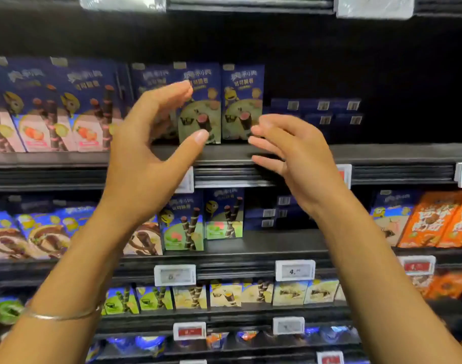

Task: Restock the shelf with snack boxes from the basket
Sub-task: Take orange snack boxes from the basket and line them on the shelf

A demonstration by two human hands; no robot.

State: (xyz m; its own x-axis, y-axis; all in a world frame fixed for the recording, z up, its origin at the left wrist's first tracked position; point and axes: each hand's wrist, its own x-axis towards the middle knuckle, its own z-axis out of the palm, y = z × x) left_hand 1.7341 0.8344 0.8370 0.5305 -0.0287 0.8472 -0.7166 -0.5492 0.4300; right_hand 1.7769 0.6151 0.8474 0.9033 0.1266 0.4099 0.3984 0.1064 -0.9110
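Note:
Two blue-and-green snack boxes stand upright side by side on the upper shelf: one box and one to its right. My left hand is raised in front of the left box, fingers and thumb spread in a wide curve, holding nothing. My right hand hovers just right of the right box, fingers relaxed and pointing left, its tips near the box's lower corner. The basket is out of sight.
Pink-and-blue boxes fill the upper shelf's left. Flat-stacked dark blue boxes lie at the back right, with dark open room beyond them. Lower shelves carry more snack boxes, orange packs and price tags.

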